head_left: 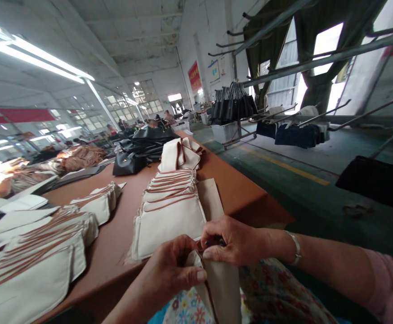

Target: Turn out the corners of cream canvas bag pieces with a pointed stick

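A cream bag panel with brown edge trim (221,288) hangs over my lap. My left hand (174,265) is closed on its upper left edge, the thumb lying along the trim. Beside it, my right hand (237,240) is closed at the top of the same piece, with a small dark tool (216,242) in its curled fingers; its kind is mostly hidden. Just beyond my hands, a row of cream panels with brown edges (169,222) leans in overlapping layers on the brown table (115,238).
More stacked cream pieces (31,274) lie on the left. Farther back are cream strips (179,155) and black bags (145,144). A metal rack (318,58) with hanging dark bags stands to the right, past the table edge. Other people are in the distance.
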Demonstrator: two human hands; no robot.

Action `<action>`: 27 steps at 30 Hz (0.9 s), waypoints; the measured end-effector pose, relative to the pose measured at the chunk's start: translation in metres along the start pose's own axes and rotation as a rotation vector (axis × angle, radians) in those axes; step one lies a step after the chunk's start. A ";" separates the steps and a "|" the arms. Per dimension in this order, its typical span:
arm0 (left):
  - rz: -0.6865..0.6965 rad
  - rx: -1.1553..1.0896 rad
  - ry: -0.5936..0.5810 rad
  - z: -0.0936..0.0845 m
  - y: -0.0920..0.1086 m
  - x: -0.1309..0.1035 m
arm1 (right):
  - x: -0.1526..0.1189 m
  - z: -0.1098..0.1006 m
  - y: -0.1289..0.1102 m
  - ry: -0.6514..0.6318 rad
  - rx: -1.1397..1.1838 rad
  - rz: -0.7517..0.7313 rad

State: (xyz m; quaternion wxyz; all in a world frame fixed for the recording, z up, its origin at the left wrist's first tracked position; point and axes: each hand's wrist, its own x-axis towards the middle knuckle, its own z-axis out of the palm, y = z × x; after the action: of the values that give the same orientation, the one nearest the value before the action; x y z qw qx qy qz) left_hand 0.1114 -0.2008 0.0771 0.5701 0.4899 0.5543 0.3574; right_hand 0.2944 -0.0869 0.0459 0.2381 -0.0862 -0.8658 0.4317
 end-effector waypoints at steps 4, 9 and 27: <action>-0.033 0.035 0.053 0.001 0.000 0.000 | -0.002 0.006 0.006 0.046 -0.418 -0.320; -0.044 -0.011 0.043 0.004 -0.003 0.002 | -0.008 0.013 0.006 0.113 -0.789 -0.610; 0.011 -0.303 -0.069 0.022 -0.004 -0.006 | 0.001 -0.010 0.008 0.123 0.142 0.010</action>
State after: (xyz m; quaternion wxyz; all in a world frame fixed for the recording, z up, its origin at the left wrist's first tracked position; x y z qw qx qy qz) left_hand 0.1317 -0.2114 0.0733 0.6543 0.4134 0.4714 0.4229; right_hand 0.2979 -0.0749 0.0453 0.2940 -0.0998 -0.8163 0.4871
